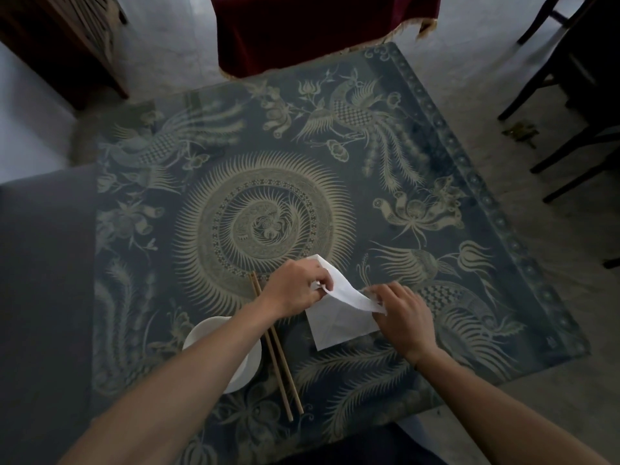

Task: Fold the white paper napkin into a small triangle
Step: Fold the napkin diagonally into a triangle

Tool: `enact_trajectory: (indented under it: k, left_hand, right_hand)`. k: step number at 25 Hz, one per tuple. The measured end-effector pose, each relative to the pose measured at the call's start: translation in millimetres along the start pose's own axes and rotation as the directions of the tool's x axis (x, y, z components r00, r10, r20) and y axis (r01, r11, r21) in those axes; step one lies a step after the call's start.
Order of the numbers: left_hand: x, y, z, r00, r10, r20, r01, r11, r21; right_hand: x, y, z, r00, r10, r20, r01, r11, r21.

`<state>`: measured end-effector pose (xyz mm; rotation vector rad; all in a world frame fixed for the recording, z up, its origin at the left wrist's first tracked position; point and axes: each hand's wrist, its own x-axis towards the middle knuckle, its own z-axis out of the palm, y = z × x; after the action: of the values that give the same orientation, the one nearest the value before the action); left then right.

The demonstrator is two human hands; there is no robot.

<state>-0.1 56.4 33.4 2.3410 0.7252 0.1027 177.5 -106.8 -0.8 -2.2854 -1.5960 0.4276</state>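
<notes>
Napkin (pixel 339 322): white paper, near edge of worktop (pixel 469 297), lower part flat, upper flap lifted betw. both hands.
Left hand (pixel 295 290): fingers pinching flap's far corner.
Right hand (pixel 404 315): pinching flap's right edge.
Handling: prob. very light, soft, tears easy; hold at corners, press creases gently.
Surface: patterned cloth, looks glossy, maybe under glass.
Nearby: chopsticks (pixel 280 360) and white bowl (pixel 235 357) just left.
Room: dim, chairs around.

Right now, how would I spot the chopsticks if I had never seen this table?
Start at the big spiral medallion in the middle of the patterned table, then drop toward its near edge to the white bowl. The chopsticks lie just right of it, passing under the left forearm: two thin, tan sticks, side by side, the only long straight things there.
</notes>
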Motion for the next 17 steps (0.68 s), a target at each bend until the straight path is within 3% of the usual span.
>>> enact_trajectory:
  k: [5,13,17]
  left_hand:
    - [-10,3,5,0.999,0.033,-0.029,-0.032,0.999,0.04]
    - [-47,4,22,0.964,0.261,0.054,-0.266,0.928,0.26]
    - [-58,0,36,0.951,0.294,0.096,-0.309,0.901,0.304]
  right_hand:
    - [-16,15,-3,0.996,0.091,0.01,-0.09,0.993,-0.082]
    - [-28,24,-2,0.987,-0.16,0.007,0.159,0.974,-0.16]
    - [-31,35,-2,0.968,-0.244,0.068,0.253,0.943,-0.215]
